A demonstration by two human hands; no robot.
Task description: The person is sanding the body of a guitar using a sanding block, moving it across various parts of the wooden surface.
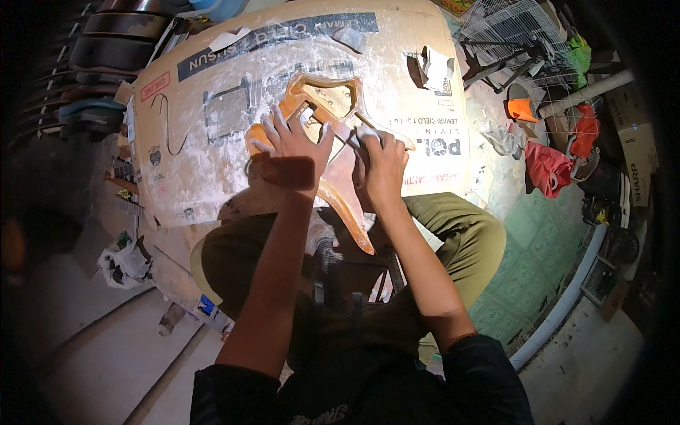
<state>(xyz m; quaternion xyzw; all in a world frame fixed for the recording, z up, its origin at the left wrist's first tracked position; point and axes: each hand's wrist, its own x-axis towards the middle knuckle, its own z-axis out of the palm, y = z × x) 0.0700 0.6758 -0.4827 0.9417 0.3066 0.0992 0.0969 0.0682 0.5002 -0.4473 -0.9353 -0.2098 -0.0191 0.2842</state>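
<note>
An amber-brown wooden electric guitar body (348, 218) with routed cavities lies on a dusty cardboard sheet (191, 106), one long horn pointing toward me. My left hand (294, 147) rests flat on its left side, fingers spread. On the right side, my right hand (384, 164) has its fingers bent over a small pale grey piece of sandpaper (365, 132), pressed against the wood beside a cavity. The fingers partly cover that piece. White dust lies over the body and the cardboard around it.
A grey scrap of sandpaper (349, 40) and a folded dark-and-white sheet (433, 67) lie farther off on the cardboard. A bent metal hook (170, 127) sits at left. Beyond the right edge are a wire cage (506, 32), an orange cup-like object (520, 109) and a red bag (547, 168).
</note>
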